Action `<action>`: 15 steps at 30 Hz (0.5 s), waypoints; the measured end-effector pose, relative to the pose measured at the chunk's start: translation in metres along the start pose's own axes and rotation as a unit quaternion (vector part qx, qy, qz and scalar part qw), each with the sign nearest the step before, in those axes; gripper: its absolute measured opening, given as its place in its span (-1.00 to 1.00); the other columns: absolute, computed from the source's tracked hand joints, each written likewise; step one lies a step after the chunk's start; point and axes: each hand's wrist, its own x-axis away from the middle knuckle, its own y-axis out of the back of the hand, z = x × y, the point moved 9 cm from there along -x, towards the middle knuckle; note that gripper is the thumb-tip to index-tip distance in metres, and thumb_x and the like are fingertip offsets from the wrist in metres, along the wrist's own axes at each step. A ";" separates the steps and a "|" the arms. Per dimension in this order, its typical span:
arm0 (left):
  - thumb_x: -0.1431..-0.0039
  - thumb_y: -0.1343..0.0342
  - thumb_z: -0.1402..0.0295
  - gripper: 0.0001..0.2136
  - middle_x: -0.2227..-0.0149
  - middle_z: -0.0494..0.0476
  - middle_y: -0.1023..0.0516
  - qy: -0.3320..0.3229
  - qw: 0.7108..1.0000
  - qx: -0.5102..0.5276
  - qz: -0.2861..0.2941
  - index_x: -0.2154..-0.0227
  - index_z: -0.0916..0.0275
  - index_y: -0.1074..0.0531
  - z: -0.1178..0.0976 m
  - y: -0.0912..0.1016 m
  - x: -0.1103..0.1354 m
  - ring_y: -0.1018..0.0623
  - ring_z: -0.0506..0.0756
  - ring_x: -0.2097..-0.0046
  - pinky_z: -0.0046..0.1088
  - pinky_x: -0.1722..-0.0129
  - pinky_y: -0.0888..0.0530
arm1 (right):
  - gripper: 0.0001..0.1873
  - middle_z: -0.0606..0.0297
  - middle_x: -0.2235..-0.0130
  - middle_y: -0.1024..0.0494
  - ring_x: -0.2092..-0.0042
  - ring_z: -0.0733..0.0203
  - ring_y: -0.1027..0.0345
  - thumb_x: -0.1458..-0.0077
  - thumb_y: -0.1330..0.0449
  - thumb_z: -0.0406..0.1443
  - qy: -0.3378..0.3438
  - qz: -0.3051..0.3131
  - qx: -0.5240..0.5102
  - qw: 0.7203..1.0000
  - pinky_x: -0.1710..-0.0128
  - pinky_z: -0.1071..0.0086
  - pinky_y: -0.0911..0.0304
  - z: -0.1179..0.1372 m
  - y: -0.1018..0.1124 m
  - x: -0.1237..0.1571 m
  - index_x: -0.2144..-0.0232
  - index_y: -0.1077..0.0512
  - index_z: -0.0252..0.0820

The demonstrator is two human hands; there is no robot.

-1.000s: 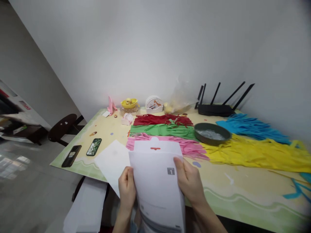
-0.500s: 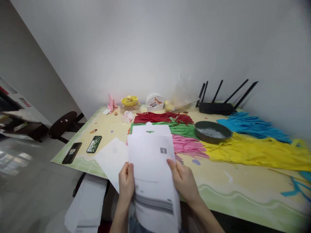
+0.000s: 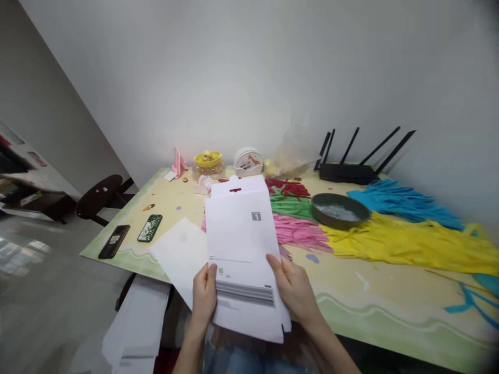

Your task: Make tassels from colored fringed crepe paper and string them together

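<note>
Between my two hands is a stack of flattened white card boxes (image 3: 239,234) with hang-hole tabs at the far end, a grey "1" square and grey stripes near the bottom. My left hand (image 3: 205,292) is closed on the left edge, thumb on top. On the right edge my right hand (image 3: 293,288) grips likewise, its thumb lying over the top face. The stack is held above the table's front edge, tilted so its printed face shows. Under its left side lies a plain white sheet (image 3: 180,253) that overhangs the table edge.
Fabric strips lie in red, green (image 3: 292,205), pink, blue and yellow (image 3: 405,241) bundles. A round dark pan (image 3: 341,221) holds clear plastic pieces. Behind stands a black router (image 3: 346,174). Two phones (image 3: 150,228) lie left. More white card (image 3: 136,317) is below the table edge.
The stack has risen and tilted away from me, so its bottom edge now shows and its tab end covers more of the red and green strips. Both hands keep their hold.
</note>
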 end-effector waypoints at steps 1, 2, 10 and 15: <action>-0.16 0.01 -0.03 -0.57 0.58 -0.04 -0.22 -0.003 1.000 -0.006 -0.008 0.59 0.23 -0.23 0.002 0.001 0.001 -0.23 0.01 0.45 -0.51 0.45 -0.20 | -0.46 0.28 0.63 -0.36 0.54 0.16 -0.24 -0.16 0.06 0.09 -0.004 0.011 -0.009 1.000 0.52 0.33 -0.11 -0.002 -0.003 -0.001 0.65 -0.22 -0.12; -0.16 0.01 -0.03 -0.57 0.58 -0.04 -0.23 -0.008 1.000 -0.010 -0.025 0.59 0.23 -0.23 0.002 0.004 0.002 -0.23 0.01 0.45 -0.51 0.44 -0.21 | -0.47 0.25 0.59 -0.41 0.50 0.13 -0.29 -0.16 0.05 0.10 -0.012 0.032 -0.028 0.999 0.50 0.33 -0.15 -0.004 -0.008 -0.001 0.61 -0.27 -0.13; -0.11 -0.02 -0.06 -0.56 0.53 0.02 -0.36 0.031 0.997 0.063 -0.019 0.54 0.28 -0.35 0.002 0.008 -0.007 -0.31 0.03 0.42 -0.52 0.41 -0.26 | -0.53 0.16 0.42 -0.55 0.36 0.03 -0.40 -0.20 0.04 0.03 -0.020 0.076 -0.066 0.995 0.35 0.27 -0.28 -0.009 -0.020 0.012 0.46 -0.41 -0.18; -0.12 -0.02 -0.04 -0.56 0.56 -0.01 -0.33 0.023 0.997 0.061 -0.049 0.58 0.26 -0.32 0.002 0.015 -0.009 -0.28 0.00 0.46 -0.52 0.44 -0.25 | -0.53 0.20 0.48 -0.52 0.42 0.08 -0.37 -0.21 0.04 0.02 -0.018 0.099 -0.076 0.992 0.40 0.30 -0.24 -0.015 -0.026 0.017 0.48 -0.39 -0.17</action>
